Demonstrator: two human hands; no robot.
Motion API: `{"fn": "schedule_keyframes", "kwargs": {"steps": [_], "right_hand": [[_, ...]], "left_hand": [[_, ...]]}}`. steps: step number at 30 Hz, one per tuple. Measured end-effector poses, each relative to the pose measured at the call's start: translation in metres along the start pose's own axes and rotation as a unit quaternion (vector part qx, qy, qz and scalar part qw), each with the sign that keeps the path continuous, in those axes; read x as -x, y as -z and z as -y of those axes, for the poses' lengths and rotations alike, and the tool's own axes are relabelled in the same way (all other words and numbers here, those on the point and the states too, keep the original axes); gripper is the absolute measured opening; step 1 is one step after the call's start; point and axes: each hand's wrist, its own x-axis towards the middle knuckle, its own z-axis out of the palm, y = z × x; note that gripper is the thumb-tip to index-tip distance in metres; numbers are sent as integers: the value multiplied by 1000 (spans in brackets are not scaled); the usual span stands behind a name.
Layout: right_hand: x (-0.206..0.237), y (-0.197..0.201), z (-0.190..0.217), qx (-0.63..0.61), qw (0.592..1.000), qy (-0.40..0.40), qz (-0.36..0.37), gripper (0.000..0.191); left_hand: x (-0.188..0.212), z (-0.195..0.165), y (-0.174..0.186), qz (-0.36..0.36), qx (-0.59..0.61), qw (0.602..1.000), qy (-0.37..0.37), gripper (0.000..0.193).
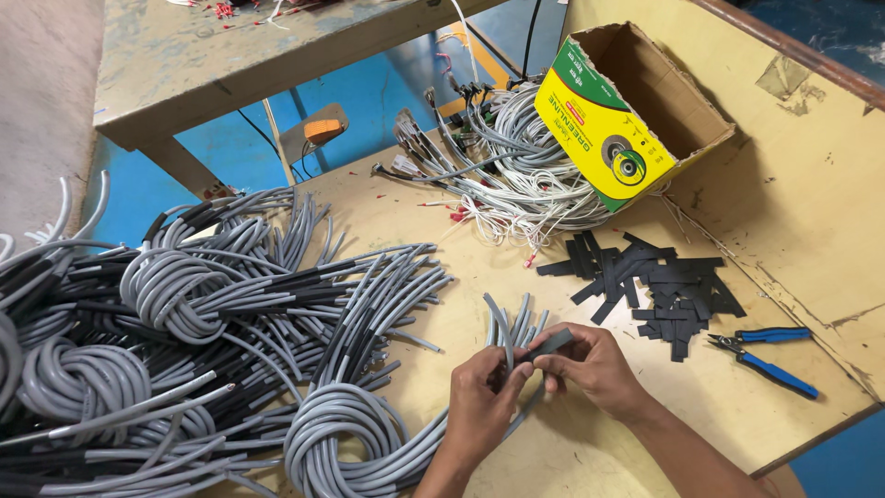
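Note:
My left hand [481, 398] pinches the ends of a bundle of grey cables [509, 325] that rise between my fingers. My right hand [595, 367] holds a short black sleeve piece [550, 345] against those cable ends. The bundle runs down to a grey coil [341, 443] lying by my left wrist. Both hands meet over the wooden table [590, 443] near its front edge.
A big heap of grey cables with black sleeves [184, 323] fills the left. Loose black sleeve pieces [659, 281] lie right of my hands, blue-handled cutters [765, 355] beyond them. A tilted yellow-green cardboard box [627, 111] and white wire harnesses [512, 166] sit behind.

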Motion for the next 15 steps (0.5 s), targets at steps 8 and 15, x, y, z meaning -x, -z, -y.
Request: {"fn": "schedule_keyframes", "kwargs": {"steps": [8, 15], "right_hand": [[0, 1, -3, -10, 1000, 7, -2, 20], [0, 0, -1, 13, 1000, 0, -10, 16]], "left_hand": [[1, 6, 1, -16, -12, 996, -83, 14], [-1, 7, -1, -6, -39, 995, -89, 14]]}}
